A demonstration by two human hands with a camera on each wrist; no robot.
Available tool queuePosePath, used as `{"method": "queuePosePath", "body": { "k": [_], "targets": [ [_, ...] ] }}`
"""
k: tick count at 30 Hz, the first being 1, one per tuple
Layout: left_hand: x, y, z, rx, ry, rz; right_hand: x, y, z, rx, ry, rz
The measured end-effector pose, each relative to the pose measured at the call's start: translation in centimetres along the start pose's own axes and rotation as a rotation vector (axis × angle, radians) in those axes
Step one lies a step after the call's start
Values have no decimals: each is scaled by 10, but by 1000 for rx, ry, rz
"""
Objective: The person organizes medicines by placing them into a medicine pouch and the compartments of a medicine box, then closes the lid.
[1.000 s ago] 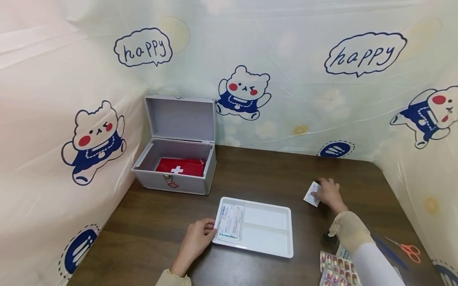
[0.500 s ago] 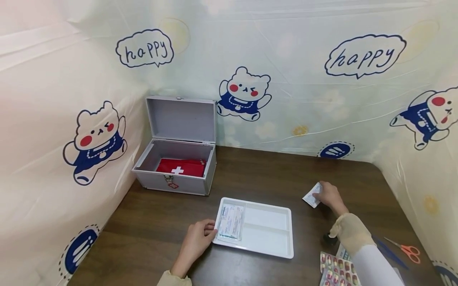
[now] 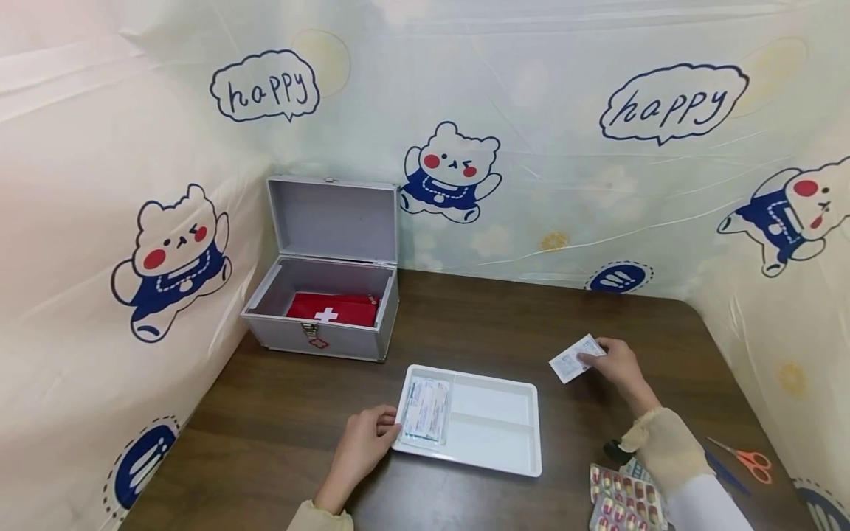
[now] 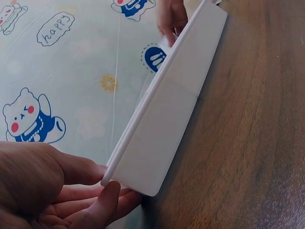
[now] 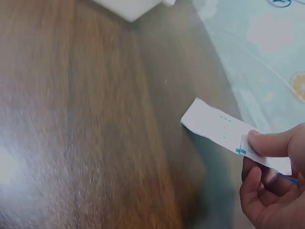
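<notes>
At the left edge of the white divided tray (image 3: 494, 404), my left hand (image 3: 364, 446) holds the rim near its front corner. The left wrist view has thumb and fingers pinching that corner of the tray (image 4: 157, 124). Clear-wrapped flat packets (image 3: 426, 413) fill the tray's left compartment. Right of the tray, my right hand (image 3: 619, 366) pinches a small white printed paper packet (image 3: 569, 360), held over the table. Up close in the right wrist view, the packet (image 5: 214, 123) lies between thumb and fingers, its near end partly covered.
An open silver case (image 3: 325, 344) stands at the back left with a red pouch (image 3: 352, 308) inside. Capsule blister packs (image 3: 624, 501), orange-handled scissors (image 3: 752, 463), a blue strip-like item (image 3: 727, 473) and a small black object (image 3: 617, 451) lie around the right forearm. A printed curtain (image 3: 531, 184) encloses the table.
My right hand has lifted the white packet from the table and turned it, bringing it slightly left. My left hand stays at the tray.
</notes>
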State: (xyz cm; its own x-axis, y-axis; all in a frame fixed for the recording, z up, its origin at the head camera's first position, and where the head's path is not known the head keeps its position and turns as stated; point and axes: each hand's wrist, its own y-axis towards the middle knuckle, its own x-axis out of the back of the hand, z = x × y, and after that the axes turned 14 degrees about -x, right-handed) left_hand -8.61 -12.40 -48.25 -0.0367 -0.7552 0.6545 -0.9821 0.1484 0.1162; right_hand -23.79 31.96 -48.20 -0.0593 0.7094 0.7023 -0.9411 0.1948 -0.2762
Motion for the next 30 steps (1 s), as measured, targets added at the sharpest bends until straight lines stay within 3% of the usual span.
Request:
{"method": "queuePosePath", "body": {
  "k": [10, 30],
  "targets": [
    [0, 0, 1, -11, 5, -2, 0, -17, 16, -40, 187, 62],
    [1, 1, 0, -1, -3, 10, -8, -55, 57, -10, 232, 214]
  ]
}}
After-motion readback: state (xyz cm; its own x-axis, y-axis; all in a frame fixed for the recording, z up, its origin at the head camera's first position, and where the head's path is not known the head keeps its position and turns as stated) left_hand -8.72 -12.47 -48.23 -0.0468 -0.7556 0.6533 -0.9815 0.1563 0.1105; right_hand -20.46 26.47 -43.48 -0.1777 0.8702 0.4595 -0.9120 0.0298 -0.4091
